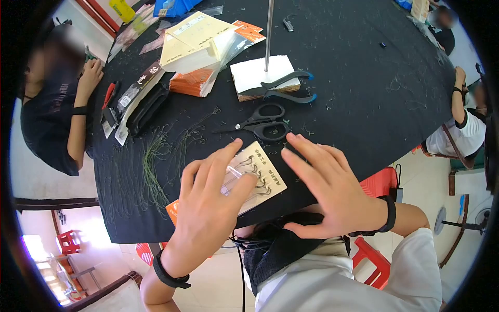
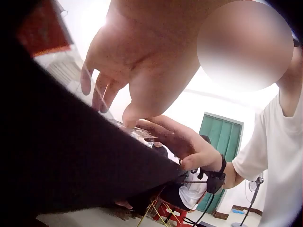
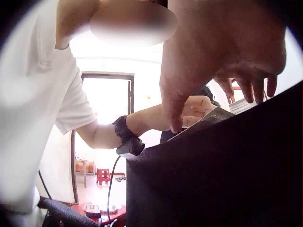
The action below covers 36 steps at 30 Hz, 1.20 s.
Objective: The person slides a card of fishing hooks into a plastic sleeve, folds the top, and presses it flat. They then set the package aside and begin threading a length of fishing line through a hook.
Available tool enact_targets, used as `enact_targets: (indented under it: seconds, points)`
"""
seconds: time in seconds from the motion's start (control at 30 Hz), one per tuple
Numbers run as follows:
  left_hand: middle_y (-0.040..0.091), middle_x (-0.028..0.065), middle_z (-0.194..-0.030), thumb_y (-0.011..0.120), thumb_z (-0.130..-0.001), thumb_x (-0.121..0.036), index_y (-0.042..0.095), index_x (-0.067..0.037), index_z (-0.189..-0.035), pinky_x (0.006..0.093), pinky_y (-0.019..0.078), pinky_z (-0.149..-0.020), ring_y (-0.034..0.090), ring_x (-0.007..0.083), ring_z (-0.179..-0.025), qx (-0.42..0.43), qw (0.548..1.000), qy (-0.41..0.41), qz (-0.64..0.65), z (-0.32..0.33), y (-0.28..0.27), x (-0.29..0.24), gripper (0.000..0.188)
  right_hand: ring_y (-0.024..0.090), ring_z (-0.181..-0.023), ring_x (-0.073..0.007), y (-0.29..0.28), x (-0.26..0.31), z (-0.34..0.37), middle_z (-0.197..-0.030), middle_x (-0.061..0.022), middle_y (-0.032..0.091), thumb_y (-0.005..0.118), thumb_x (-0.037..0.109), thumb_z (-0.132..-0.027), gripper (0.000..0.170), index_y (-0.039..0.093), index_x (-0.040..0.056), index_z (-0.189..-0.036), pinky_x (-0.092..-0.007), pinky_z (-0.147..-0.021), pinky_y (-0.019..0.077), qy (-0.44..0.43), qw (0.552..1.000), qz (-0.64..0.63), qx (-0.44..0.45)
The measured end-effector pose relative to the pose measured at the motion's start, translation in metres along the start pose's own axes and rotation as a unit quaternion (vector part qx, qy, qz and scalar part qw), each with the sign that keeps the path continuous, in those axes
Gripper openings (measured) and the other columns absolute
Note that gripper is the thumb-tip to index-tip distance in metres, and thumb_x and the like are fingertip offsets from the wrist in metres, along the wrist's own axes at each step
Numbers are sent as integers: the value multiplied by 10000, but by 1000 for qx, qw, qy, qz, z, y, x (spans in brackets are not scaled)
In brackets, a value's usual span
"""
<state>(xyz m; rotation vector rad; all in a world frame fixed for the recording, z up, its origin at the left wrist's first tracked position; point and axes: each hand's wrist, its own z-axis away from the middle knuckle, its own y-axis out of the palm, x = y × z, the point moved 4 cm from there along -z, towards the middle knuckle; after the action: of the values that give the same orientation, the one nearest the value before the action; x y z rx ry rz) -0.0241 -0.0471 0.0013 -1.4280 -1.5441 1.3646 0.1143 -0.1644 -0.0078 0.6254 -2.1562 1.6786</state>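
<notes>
A beige card (image 1: pixel 274 183) with several fish hooks (image 1: pixel 259 178) tied to it lies in a clear sleeve with an orange corner near the table's front edge. Over its left part my left hand (image 1: pixel 205 205) rests with fingers spread and lightly bent, the thumb across the sleeve. My right hand (image 1: pixel 340 192) is held to the right of the card, fingers loosely straight and nothing in it; its fingertips are close to the handles of the black scissors (image 1: pixel 249 123). In the right wrist view, the right thumb (image 3: pixel 174 111) shows near the card's edge.
Green line (image 1: pixel 152 164) lies in a loose bundle at left. Behind the scissors are pliers (image 1: pixel 290 78) and a white block (image 1: pixel 244 73) bearing an upright metal rod (image 1: pixel 268 36). Stacked packages (image 1: pixel 189 86) and a black stapler-like tool (image 1: pixel 147 109) lie further left. Other people sit at both sides.
</notes>
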Motion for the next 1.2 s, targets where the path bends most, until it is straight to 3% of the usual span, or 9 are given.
enact_targets:
  seconds: [0.23,0.37,0.43,0.57,0.8,0.97,1.03,1.13,1.2]
  points:
    - [478,207,-1273,618,-727,-53,611,-84,-860,403,361,-897,524,319,-1049,-76,994,-55,-56,-6,-52,-3,136,534,-1116,-280,-5,3,-27,-1162,-181,554,701,273,-771,633,421,-29,-1251,-347,-918,399,17,963,-269,25]
    - [440,218,-1304,639,-766,-66,590,-62,-871,410,345,-914,500,334,-1077,-141,985,-79,-60,-12,-74,-8,116,625,-926,-217,-6,21,-57,-1046,-150,618,705,192,-789,472,483,7,-1162,-301,-783,478,-31,914,-405,18]
    - [430,216,-1311,629,-787,-79,589,-55,-872,416,339,-923,474,341,-1120,-164,980,-81,-73,-18,-81,-12,97,622,-889,-148,-3,19,-69,-984,-99,645,664,133,-821,368,501,4,-1124,-281,-776,478,25,856,-516,12]
    - [437,204,-1300,632,-785,-85,598,-68,-881,424,325,-938,449,337,-1156,-222,964,-102,-109,-32,-86,-9,103,601,-766,-61,-14,11,-90,-870,-46,657,615,78,-856,200,554,-2,-1028,-209,-672,470,22,838,-544,-44]
    - [461,187,-1280,654,-765,-75,613,-80,-895,429,319,-961,467,344,-1138,-289,947,-92,-104,-57,-79,11,136,607,-763,-54,-21,-16,-116,-871,-42,660,594,70,-866,122,605,-14,-954,-200,-658,477,18,854,-512,-85]
    - [551,165,-1184,614,-811,-58,597,-53,-1020,351,400,-903,536,262,-1101,-351,914,-134,152,-60,-80,51,209,635,-800,-76,-17,-39,-121,-905,-59,669,596,67,-864,149,615,-15,-988,-210,-689,504,49,842,-532,-74]
    - [632,130,-1062,505,-927,-123,567,6,-1122,273,455,-795,611,166,-955,-303,853,-187,381,-64,-67,64,242,636,-801,-77,-17,-40,-117,-908,-59,668,597,72,-867,148,614,-13,-987,-214,-693,507,59,835,-544,-57]
    - [652,142,-1020,424,-972,-212,543,46,-1156,271,479,-766,635,163,-899,-237,795,-216,514,-63,-44,87,339,636,-804,-78,-6,-42,-113,-913,-56,667,599,80,-875,147,612,-12,-988,-219,-700,510,64,821,-566,-44]
    - [650,161,-1033,355,-990,-299,545,62,-1154,293,491,-768,645,178,-890,-148,698,-235,661,-61,-23,93,440,630,-829,-76,-4,-45,-112,-936,-52,661,577,82,-894,162,597,-15,-1023,-217,-722,505,59,816,-573,-37]
